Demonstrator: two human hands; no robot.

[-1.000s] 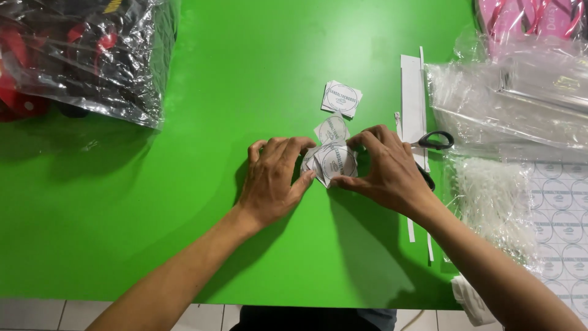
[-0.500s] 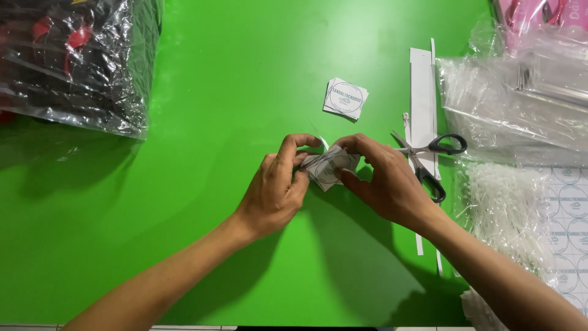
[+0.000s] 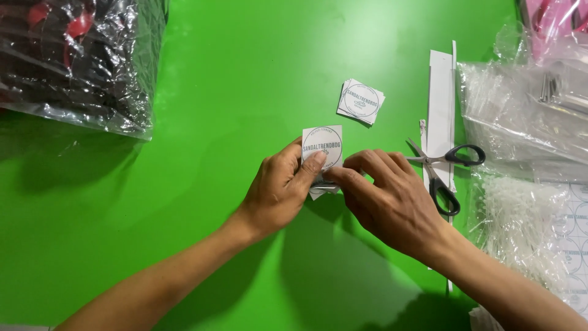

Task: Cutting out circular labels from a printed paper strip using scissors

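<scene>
Worktop: a bright green, smooth worktop (image 3: pixel 245 73) carries everything; most of its middle is bare.

Black bag: at the far left corner lies a big clear plastic bag (image 3: pixel 73 61) packed with dark goods, red bits showing through; what they are I cannot tell.

Clear bags: along the right edge sits a heap of crinkled clear plastic bags (image 3: pixel 520 104); thin metal pieces show in one, and something pink shows through at the top corner.

White bundle: below that heap, a clear bag of thin white plastic strands (image 3: pixel 520 214), with a printed sheet of round labels (image 3: pixel 576 239) at the very edge.

Backing strips: long white paper strips (image 3: pixel 440 98) lie beside the bags, looking like trimmed-off offcuts.

Scissors: black-handled scissors (image 3: pixel 438 168) rest across the strips, blades parted, just beside the right hand, untouched.

Cut pile: a small stack of square white stickers with a round printed mark (image 3: pixel 360 102) lies apart, beyond the hands; these look finished with cutting.

Sticker in hand: one square white sticker (image 3: pixel 323 146) stands upright above the worktop's middle, between both hands, with more squares tucked behind it.

Left hand: the left hand (image 3: pixel 278 190) is curled, thumb pressed on the sticker's face.

Right hand: the right hand (image 3: pixel 389 199) pinches the little stack's lower edge.

Progress: I judge cutting largely done, sorting under way.
</scene>
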